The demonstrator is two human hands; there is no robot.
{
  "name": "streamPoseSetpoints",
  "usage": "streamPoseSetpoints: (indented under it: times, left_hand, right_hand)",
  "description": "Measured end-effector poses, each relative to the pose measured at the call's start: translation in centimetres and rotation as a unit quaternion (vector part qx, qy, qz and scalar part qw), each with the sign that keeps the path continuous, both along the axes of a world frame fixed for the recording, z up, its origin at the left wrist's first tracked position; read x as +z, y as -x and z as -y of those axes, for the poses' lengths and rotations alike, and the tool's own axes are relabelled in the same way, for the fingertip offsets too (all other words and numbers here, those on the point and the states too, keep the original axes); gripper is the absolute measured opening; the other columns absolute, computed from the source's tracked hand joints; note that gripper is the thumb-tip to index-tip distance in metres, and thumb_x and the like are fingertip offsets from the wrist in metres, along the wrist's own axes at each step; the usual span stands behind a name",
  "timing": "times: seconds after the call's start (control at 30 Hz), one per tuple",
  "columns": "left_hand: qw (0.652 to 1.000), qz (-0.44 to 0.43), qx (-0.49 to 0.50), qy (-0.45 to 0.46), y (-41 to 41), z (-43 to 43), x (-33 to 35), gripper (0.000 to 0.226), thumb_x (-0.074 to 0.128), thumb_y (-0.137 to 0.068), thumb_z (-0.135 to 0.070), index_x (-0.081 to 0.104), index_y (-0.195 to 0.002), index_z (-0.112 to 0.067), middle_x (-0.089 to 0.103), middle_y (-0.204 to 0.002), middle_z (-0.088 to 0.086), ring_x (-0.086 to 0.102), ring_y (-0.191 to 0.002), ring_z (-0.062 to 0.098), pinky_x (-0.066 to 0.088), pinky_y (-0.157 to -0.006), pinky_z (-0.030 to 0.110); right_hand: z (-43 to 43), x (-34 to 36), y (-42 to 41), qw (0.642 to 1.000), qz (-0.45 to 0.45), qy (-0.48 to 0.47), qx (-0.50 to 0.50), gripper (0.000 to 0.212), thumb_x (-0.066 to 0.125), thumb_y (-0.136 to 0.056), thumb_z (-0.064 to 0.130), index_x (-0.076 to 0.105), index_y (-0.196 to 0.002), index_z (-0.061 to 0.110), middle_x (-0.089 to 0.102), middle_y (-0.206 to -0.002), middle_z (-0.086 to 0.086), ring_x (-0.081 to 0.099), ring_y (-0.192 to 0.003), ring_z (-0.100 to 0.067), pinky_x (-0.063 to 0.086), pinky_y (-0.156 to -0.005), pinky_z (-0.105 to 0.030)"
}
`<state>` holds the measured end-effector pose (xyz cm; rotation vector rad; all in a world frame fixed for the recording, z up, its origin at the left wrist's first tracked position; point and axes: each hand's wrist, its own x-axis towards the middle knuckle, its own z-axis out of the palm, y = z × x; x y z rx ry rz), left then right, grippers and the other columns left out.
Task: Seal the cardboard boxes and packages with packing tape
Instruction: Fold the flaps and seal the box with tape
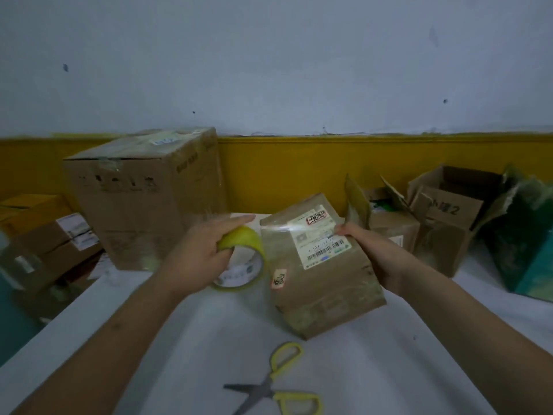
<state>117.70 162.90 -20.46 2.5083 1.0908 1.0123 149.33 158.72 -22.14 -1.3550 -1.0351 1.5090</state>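
Yellow packing-tape roll, gripped in left hand; flat brown cardboard package, clasped by right hand, thumb pinning tape end for sealing.

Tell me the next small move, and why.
Probably draw the tape roll down past the left edge of the brown package so the clear strip sticks. The left hand grips the roll, the strip spans to the package, and the right hand holds the package where the strip ends, by the label.

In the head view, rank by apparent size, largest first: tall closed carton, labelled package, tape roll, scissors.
1. tall closed carton
2. labelled package
3. scissors and tape roll: look alike; scissors nearer, unranked
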Motion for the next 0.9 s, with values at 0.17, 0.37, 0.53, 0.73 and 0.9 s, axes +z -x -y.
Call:
streamPoseSetpoints:
  times: [0.17,0.37,0.53,0.73,0.9]
  left_hand:
    - [0.965,-0.254,0.029,0.061,-1.0,0.6,-3.8,0.076,0.047,-0.094,-0.007,0.011,-0.155,-0.036,0.059,-0.109,0.009,0.057,-0.099,0.023,0.048,-0.085,0.036]
    - [0.997,0.001,0.018,0.073,-2.0,0.2,-6.9,0.074,0.054,-0.088,0.01,0.038,-0.15,-0.028,0.053,-0.103,-0.003,0.053,-0.099,0.007,0.041,-0.083,0.013]
    - [0.789,0.535,0.13,0.274,-3.0,1.7,-8.6,0.03,0.062,-0.095,-0.011,0.07,-0.115,-0.031,0.072,-0.115,-0.002,0.066,-0.112,0.023,0.054,-0.091,0.039]
    - [0.599,0.644,0.027,0.475,-5.6,2.7,-4.5,0.039,0.057,-0.095,-0.034,0.069,-0.123,-0.011,0.07,-0.118,0.019,0.069,-0.105,0.037,0.056,-0.084,0.046]
    - [0.796,0.403,0.131,0.432,-5.3,1.4,0.2,0.022,0.054,-0.097,-0.028,0.069,-0.108,-0.016,0.074,-0.101,0.015,0.07,-0.093,0.031,0.056,-0.072,0.033]
  right_hand:
    - [0.6,-1.6,0.8,0.996,-0.087,0.011,-0.018,0.048,0.069,-0.081,0.043,0.066,-0.119,0.013,0.073,-0.11,-0.016,0.072,-0.098,-0.032,0.058,-0.081,-0.04]
    - [1.6,-3.7,1.5,0.981,-0.191,0.017,-0.035,0.052,0.066,-0.075,0.043,0.069,-0.117,0.011,0.071,-0.114,-0.02,0.072,-0.095,-0.034,0.061,-0.07,-0.039]
    - [2.0,-5.1,3.7,0.945,-0.319,-0.001,-0.066,0.052,0.064,-0.079,0.042,0.071,-0.118,0.01,0.067,-0.121,-0.022,0.071,-0.097,-0.034,0.06,-0.074,-0.043]
    - [0.7,-4.3,5.4,0.982,-0.182,-0.011,-0.046,0.038,0.064,-0.091,0.034,0.068,-0.122,0.012,0.069,-0.121,-0.012,0.071,-0.098,-0.022,0.058,-0.08,-0.033]
    - [-0.9,-0.2,6.0,0.972,0.161,-0.146,-0.089,0.066,0.062,-0.096,0.03,0.031,-0.154,0.025,0.038,-0.155,0.003,0.041,-0.139,-0.019,0.04,-0.106,-0.035]
